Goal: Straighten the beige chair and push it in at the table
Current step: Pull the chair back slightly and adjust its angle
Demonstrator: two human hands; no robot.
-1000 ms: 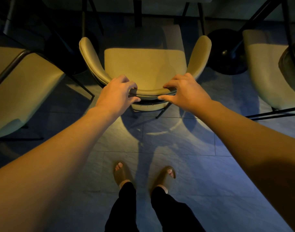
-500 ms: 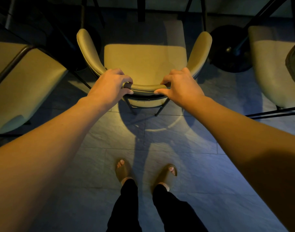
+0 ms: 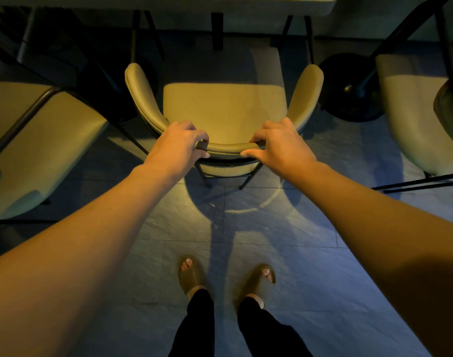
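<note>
The beige chair (image 3: 224, 109) stands straight in front of me with its curved backrest nearest, facing the table (image 3: 246, 2) whose pale edge runs along the top of the view. My left hand (image 3: 180, 145) grips the backrest's top rail left of centre. On the same rail, right of centre, my right hand (image 3: 279, 144) holds on with fingers over the top and thumb behind. The front part of the seat lies in the table's shadow. The chair's dark metal legs show below the backrest.
A second beige chair (image 3: 40, 150) stands tilted at the left, a third (image 3: 421, 119) at the right. A black round table base (image 3: 351, 91) sits on the floor right of the chair. Dark table legs hang at top. My sandalled feet (image 3: 226, 276) stand on grey floor tiles.
Both hands have slid apart along the backrest rail, still gripping it. The chair has moved a little forward toward the table and away from my feet.
</note>
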